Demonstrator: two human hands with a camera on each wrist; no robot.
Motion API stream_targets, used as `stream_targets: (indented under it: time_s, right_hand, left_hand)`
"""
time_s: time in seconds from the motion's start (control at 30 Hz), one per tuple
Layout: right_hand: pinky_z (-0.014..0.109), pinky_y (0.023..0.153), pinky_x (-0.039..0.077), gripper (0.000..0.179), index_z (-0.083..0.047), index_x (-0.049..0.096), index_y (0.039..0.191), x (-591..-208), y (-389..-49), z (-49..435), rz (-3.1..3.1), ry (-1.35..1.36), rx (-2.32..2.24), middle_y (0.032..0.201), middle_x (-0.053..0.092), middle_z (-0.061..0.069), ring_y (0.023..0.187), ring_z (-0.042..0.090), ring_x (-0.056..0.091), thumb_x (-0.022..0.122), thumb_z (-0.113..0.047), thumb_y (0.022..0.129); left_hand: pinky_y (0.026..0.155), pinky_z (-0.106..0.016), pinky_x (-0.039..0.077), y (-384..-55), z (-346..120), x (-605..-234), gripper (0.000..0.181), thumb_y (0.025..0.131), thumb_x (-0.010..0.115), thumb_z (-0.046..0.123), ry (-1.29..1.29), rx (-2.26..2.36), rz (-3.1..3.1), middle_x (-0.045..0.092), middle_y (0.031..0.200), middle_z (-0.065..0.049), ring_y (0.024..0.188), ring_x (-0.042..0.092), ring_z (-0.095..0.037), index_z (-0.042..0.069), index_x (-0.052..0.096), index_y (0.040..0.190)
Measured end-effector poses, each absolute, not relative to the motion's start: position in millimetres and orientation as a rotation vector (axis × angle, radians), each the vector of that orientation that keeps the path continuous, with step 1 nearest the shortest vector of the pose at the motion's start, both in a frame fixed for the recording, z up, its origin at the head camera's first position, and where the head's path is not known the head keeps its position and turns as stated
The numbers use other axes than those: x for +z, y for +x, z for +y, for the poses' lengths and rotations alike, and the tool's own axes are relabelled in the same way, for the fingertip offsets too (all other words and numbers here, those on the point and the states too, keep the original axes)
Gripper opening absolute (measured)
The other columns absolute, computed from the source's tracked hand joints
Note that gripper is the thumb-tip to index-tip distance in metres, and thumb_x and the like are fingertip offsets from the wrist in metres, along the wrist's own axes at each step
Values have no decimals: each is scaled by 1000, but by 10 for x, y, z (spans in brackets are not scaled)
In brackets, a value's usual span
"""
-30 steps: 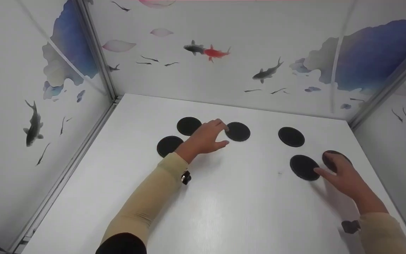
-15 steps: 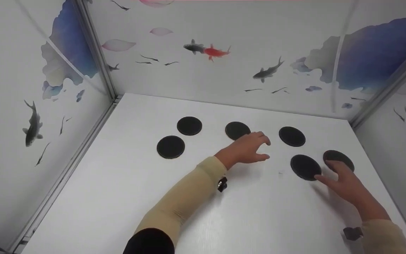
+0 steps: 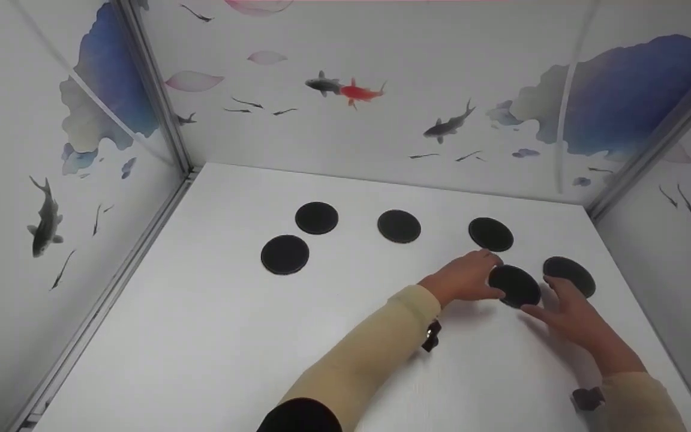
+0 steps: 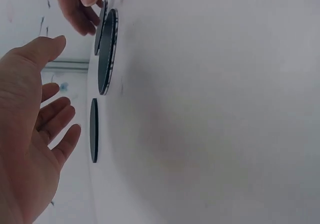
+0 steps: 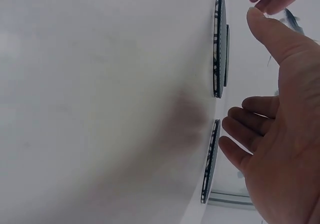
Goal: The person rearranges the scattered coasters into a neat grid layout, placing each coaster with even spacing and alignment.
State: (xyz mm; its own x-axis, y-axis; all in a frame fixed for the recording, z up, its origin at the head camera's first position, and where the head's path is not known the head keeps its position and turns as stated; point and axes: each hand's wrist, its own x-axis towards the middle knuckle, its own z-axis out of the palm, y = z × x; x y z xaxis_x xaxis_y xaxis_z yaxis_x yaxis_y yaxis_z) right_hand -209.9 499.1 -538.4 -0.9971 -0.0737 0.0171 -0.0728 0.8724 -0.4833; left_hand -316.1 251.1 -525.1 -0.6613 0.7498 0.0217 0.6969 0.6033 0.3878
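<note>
Left hand (image 3: 464,278) and right hand (image 3: 572,315): half-spread, fingers bent, holding nothing. A black disc (image 3: 514,287) lies on the desk (image 3: 201,330) between them, at the left hand's 3 o'clock. A second disc (image 3: 574,275) lies at the right hand's 12 o'clock.

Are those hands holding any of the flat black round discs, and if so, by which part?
Nothing is held: the left hand and right hand hover, fingers loose, near one flat black round disc.

White tabletop (image 3: 201,336) — pale walls (image 3: 471,48) printed with fish (image 3: 446,128), blue patches (image 3: 621,96) — grey metal posts (image 3: 152,84) at back corners.
</note>
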Motion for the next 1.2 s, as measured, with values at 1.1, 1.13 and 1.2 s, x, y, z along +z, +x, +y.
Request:
stream_targets:
  time_s: [1.1,1.13,1.2]
  right_hand:
    - [67,112,26,103,5,26,156,-5473,-2300,4962,2941,-140,-770,155,33,31,143,51,29,77,-52,86]
    - [67,112,26,104,3,26,156,-5475,-2300,4966,2932,-131,-774,157,31,31,144,51,28,77,-53,86]
    - [67,113,25,105,1,25,158,-5479,-2298,4974,2918,-113,-777,158,30,29,145,51,27,76,-55,85]
  left_hand:
    - [117,-20,24,-3115,2878,-5493,88,85,69,63,1097,504,2736,41,156,8,146,32,-7,18,40,154]
    - [117,-19,23,-3112,2877,-5486,88,85,69,64,1102,498,2732,41,156,8,147,31,-6,18,39,154]
    - [117,-19,21,-3117,2881,-5481,87,86,68,65,1123,476,2725,42,155,9,147,30,-6,20,40,154]
